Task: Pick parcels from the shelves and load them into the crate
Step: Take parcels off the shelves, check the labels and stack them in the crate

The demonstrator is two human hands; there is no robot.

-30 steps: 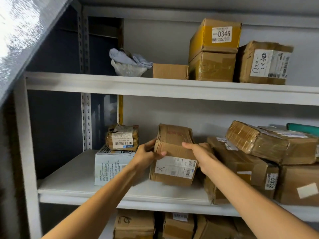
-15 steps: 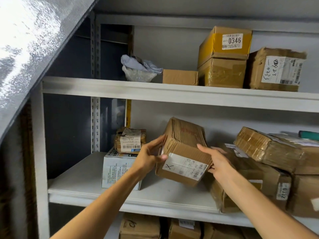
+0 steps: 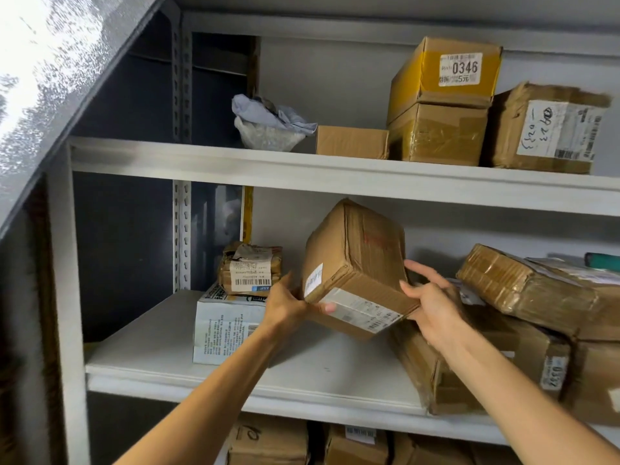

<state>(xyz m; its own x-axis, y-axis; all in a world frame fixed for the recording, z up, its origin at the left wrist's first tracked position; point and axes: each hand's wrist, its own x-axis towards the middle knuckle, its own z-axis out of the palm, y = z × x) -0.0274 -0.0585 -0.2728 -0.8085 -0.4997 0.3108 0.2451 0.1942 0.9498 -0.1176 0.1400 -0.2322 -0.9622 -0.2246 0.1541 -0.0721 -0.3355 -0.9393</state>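
**Item in hand:** one brown cardboard parcel [image 3: 355,263], tilted, with its label facing forward and down. It is being held in the air, clear of the middle shelf [image 3: 201,357]. The left hand [image 3: 288,302] is gripping the lower left corner, thumb lying across the labelled face. The right hand [image 3: 432,303] is clasping the lower right edge, fingers reaching up the far side.

**Progress:** picking is judged to be under way for this one parcel; carrying and loading are left to do. The crate is not showing, so its fill cannot be told.

**Stock on the shelves:**
- **Middle shelf:** a white box [image 3: 224,327] is carrying a small taped packet [image 3: 250,268], left of the hands. A heap of brown boxes [image 3: 536,290] is leaning at the right.
- **Upper shelf [image 3: 302,169]:** a stuffed bag [image 3: 268,125], a flat carton [image 3: 350,142], and a yellow box [image 3: 443,72] sitting on a taped one.
- **Lowest level:** more boxes [image 3: 268,441] are partly showing.

**Setting:** white metal racking is standing against a grey wall [image 3: 335,78]. A dark panel [image 3: 124,246] is closing off the left side.
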